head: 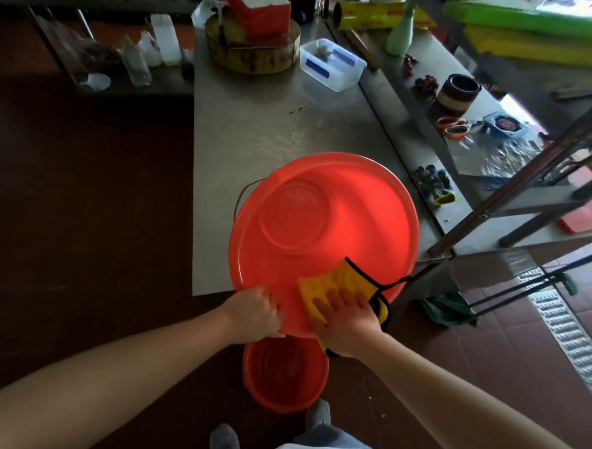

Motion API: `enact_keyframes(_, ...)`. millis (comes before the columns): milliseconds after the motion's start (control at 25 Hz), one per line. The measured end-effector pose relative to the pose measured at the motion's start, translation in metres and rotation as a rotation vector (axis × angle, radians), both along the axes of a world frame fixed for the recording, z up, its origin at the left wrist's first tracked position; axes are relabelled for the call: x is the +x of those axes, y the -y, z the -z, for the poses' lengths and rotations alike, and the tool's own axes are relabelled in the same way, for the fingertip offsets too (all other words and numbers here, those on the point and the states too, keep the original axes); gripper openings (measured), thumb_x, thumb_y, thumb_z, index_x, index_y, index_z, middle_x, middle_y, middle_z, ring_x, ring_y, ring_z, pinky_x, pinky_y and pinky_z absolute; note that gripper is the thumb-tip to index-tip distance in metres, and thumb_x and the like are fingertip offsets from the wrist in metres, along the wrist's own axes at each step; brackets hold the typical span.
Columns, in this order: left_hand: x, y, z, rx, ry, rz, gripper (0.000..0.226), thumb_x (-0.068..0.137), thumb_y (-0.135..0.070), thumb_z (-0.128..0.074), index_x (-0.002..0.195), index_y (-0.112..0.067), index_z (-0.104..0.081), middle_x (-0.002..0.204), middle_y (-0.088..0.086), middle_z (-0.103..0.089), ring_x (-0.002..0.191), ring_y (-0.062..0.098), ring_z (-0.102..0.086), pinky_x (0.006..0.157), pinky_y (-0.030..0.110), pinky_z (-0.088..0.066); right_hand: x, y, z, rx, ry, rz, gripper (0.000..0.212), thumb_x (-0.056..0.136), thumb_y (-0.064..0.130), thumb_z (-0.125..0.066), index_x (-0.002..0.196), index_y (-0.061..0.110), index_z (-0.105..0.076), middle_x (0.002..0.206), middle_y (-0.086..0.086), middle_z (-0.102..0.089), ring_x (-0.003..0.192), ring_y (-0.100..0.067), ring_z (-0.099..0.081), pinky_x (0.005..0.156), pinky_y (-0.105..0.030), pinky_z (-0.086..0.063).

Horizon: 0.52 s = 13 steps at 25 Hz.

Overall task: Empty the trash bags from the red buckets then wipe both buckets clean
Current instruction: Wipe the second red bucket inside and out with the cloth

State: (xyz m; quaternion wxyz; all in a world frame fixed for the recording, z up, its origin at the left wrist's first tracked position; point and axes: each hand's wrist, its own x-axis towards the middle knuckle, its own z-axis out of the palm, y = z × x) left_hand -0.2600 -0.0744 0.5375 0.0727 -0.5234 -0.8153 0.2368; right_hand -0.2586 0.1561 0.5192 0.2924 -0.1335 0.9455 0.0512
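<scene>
A large red bucket with a metal handle is tilted toward me at the near end of the steel table, its inside showing and holding no bag. My left hand grips its near rim. My right hand presses a yellow cloth with black edging flat against the near inner wall. A second, smaller red bucket stands on the floor just below, by my feet, also without a bag.
A round wooden chopping block and a clear plastic box sit at the table's far end. A side counter on the right holds scissors, a dark pot and foil. A floor drain grate and a dustpan lie at right.
</scene>
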Motion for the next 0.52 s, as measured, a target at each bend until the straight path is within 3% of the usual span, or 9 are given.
enact_keyframes(200,-0.003,0.003,-0.006,0.009,0.040,-0.014,0.057,0.094,-0.070,-0.038,0.090,-0.024,-0.071,0.078,-0.004,-0.072,0.068,0.014,-0.068,0.066,0.025,-0.051,0.007,0.009,-0.006,-0.033,-0.040,-0.017,0.063,0.099,0.066,-0.012,0.156,0.041,-0.022,0.165,-0.001,-0.023,0.152,-0.027,-0.016,0.119,-0.050,-0.011)
enact_keyframes(360,-0.006,0.006,0.003,0.024,0.059,0.016,0.055,0.093,-0.069,-0.043,0.086,-0.022,-0.071,0.074,-0.002,-0.071,0.062,0.016,-0.066,0.063,0.026,-0.052,-0.026,0.024,0.017,-0.024,0.067,-0.008,0.061,0.101,0.061,-0.012,0.158,0.040,-0.014,0.168,-0.001,-0.012,0.154,-0.028,-0.007,0.119,-0.052,-0.004)
enact_keyframes(520,0.000,0.002,0.017,0.056,0.070,0.031,0.056,0.097,-0.063,-0.040,0.098,-0.018,-0.071,0.082,0.001,-0.072,0.071,0.019,-0.068,0.071,0.029,-0.055,-0.072,0.033,0.052,-0.016,0.078,-0.051,0.060,0.104,0.056,-0.016,0.159,0.034,-0.014,0.168,-0.004,-0.011,0.154,-0.031,-0.007,0.121,-0.054,-0.005)
